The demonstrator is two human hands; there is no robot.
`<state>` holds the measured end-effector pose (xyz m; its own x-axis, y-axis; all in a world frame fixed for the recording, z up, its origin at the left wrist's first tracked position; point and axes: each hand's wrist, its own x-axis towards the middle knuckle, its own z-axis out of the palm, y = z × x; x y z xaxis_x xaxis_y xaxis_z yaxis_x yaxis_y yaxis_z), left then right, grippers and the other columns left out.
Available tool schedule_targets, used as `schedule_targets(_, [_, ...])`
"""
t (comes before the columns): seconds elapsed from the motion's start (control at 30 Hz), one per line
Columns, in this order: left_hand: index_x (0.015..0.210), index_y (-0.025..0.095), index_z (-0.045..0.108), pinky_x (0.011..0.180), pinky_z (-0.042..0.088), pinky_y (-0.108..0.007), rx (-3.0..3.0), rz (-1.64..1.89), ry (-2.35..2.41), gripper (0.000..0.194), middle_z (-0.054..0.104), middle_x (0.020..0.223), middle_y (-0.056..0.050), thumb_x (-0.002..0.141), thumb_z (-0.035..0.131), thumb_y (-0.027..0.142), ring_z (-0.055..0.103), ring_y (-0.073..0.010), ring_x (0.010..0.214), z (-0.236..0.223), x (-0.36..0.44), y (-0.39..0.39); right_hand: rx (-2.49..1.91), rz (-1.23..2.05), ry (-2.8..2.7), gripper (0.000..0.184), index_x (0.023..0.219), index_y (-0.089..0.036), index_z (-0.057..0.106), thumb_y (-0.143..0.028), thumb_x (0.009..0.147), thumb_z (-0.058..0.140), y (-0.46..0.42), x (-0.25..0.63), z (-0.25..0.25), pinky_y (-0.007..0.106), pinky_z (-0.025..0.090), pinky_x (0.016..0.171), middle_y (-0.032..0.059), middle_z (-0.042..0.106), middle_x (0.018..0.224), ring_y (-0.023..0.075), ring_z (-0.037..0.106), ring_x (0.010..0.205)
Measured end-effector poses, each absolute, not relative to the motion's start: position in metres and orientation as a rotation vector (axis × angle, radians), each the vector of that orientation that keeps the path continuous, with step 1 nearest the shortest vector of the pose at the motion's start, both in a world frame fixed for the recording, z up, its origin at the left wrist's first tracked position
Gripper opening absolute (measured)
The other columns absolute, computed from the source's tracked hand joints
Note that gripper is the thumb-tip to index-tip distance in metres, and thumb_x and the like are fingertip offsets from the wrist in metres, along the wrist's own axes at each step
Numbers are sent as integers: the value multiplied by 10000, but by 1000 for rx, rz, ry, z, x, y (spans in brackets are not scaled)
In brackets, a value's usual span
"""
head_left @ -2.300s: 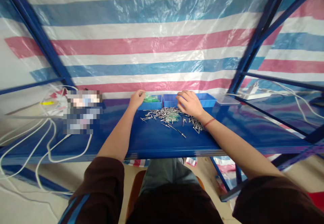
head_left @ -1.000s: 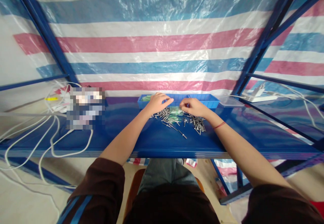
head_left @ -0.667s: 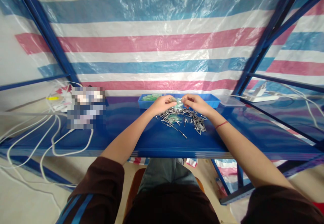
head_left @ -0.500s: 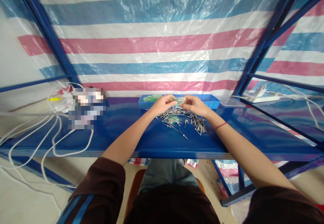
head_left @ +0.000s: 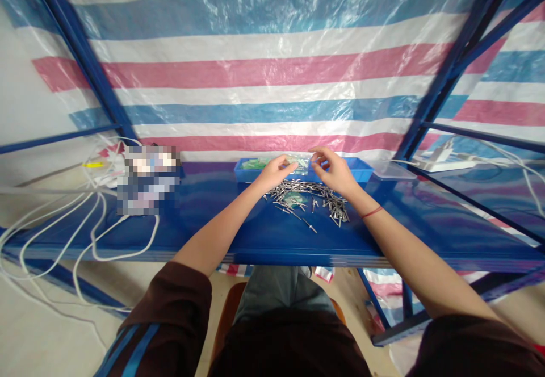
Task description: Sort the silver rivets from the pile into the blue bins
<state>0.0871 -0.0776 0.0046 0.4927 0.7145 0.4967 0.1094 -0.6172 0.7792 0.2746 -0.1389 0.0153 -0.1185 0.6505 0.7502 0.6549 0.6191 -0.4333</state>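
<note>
My left hand (head_left: 275, 174) pinches the left side of a small clear plastic bag (head_left: 302, 165) with pale green and silvery contents, too small to make out fully. At the bag's right edge is my right hand (head_left: 335, 174), its fingers curved and apart; whether a fingertip touches the bag I cannot tell. Below both hands, a loose heap of silver pop rivets (head_left: 336, 206) spreads over the blue table. Among the rivets lies another small greenish bag (head_left: 293, 199).
Behind my hands stands a long blue tray (head_left: 363, 176) with green packets (head_left: 254, 164) in its left part. A clear plastic lid (head_left: 394, 171) lies right of it. White cables (head_left: 97, 235) and a blurred-out object (head_left: 147, 181) occupy the left; a power strip (head_left: 443, 158) sits far right.
My right hand has opened its fingers and moved slightly up and right, away from the bag. The bag, still in my left hand, now shows more fully.
</note>
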Motion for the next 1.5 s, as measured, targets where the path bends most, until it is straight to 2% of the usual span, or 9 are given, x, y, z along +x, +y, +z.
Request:
schedule_targets(0.17, [973, 183, 590, 789, 459, -288, 2293, 1274, 595, 146, 609, 969, -44, 863, 561, 274, 562, -152, 878, 7, 89, -82, -1183, 801, -1583, 457, 964, -190, 543, -622, 840, 461, -140, 273, 17, 272, 453, 513, 19, 593, 611, 133, 554, 537])
schedule_targets(0.3, [982, 207, 616, 887, 458, -309, 2439, 1303, 555, 130, 568, 1078, -62, 870, 550, 214, 531, -176, 1061, 13, 87, -90, -1085, 1059, -1522, 424, 989, -199, 545, -582, 808, 543, -145, 269, 19, 287, 506, 593, 64, 656, 790, 142, 607, 651])
schedule_targets(0.5, [1124, 253, 581, 881, 467, -321, 2382, 1022, 550, 284, 585, 1182, -41, 847, 552, 193, 575, -160, 977, 8, 85, -87, -1064, 863, -1455, 442, 943, -203, 553, -391, 601, 761, -138, 273, 15, 301, 492, 629, -7, 610, 744, 138, 590, 679])
schedule_targets(0.6, [1145, 233, 571, 844, 475, -317, 2275, 970, 540, 285, 638, 1111, -37, 865, 535, 276, 599, -142, 865, 3, 88, -84, -1094, 773, -1507, 423, 929, -198, 554, -395, 608, 747, -138, 272, 14, 303, 476, 615, -10, 597, 704, 151, 586, 680])
schedule_targets(0.77, [1072, 182, 602, 801, 470, -288, 2153, 1274, 736, 243, 666, 1012, -54, 876, 504, 286, 604, -151, 855, 9, 80, -64, -1143, 694, -1548, 520, 1119, -213, 477, -395, 681, 689, -137, 270, 14, 311, 481, 588, 40, 635, 887, 147, 599, 654])
schedule_targets(0.9, [1208, 175, 530, 740, 472, -284, 1989, 1471, 1173, 356, 669, 919, -52, 861, 461, 221, 621, -171, 795, 18, 46, -36, -1235, 561, -1690, 311, 961, -166, 570, -357, 724, 633, -132, 276, 8, 317, 474, 578, 48, 629, 794, 146, 574, 614])
schedule_targets(1.17, [1015, 230, 661, 905, 424, -407, 2059, 1010, 1847, 306, 679, 1076, -76, 835, 455, 367, 581, -290, 1052, 15, -4, -16, -1260, 388, -2037, 227, 775, -151, 645, -355, 762, 547, -134, 277, 6, 301, 431, 622, 23, 628, 672, 140, 542, 617])
schedule_targets(1.37, [1001, 277, 683, 928, 376, -541, 2265, 802, 1937, 311, 566, 1243, -109, 827, 452, 392, 426, -377, 1211, 13, -11, -15, -1330, 357, -2155, 198, 774, -158, 661, -316, 767, 542, -136, 280, 6, 289, 422, 612, 25, 641, 677, 137, 547, 612])
schedule_targets(1.5, [1025, 295, 668, 921, 380, -540, 2362, 729, 1856, 287, 632, 1148, -83, 789, 516, 354, 469, -361, 1160, 15, -10, -17, -1274, 434, -2294, 182, 790, -170, 679, -325, 734, 601, -139, 278, 6, 304, 443, 671, 40, 671, 783, 151, 564, 688])
